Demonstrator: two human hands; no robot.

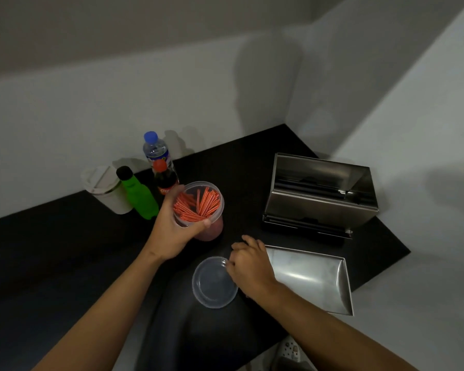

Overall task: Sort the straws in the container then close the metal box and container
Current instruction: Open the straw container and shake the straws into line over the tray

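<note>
A clear round plastic container [212, 231] stands on the black counter, filled with orange-red straws [198, 204] leaning at mixed angles. My left hand [173, 231] wraps around its left side and rim. The container's clear round lid [210, 286] lies flat in front of it. My right hand [249, 263] rests on the lid's right edge, fingers curled down onto it. The metal box [319, 204] stands open at the right, its inside dark. Its loose metal lid [311, 277] lies flat in front of the box, just right of my right hand.
Behind the container stand a cola bottle [164, 180], a water bottle [156, 147], a green bottle [140, 196] and a white lidded tub [105, 188] against the wall. The black counter [65, 250] ends in walls at back and right. A dark rounded shape lies below the lid.
</note>
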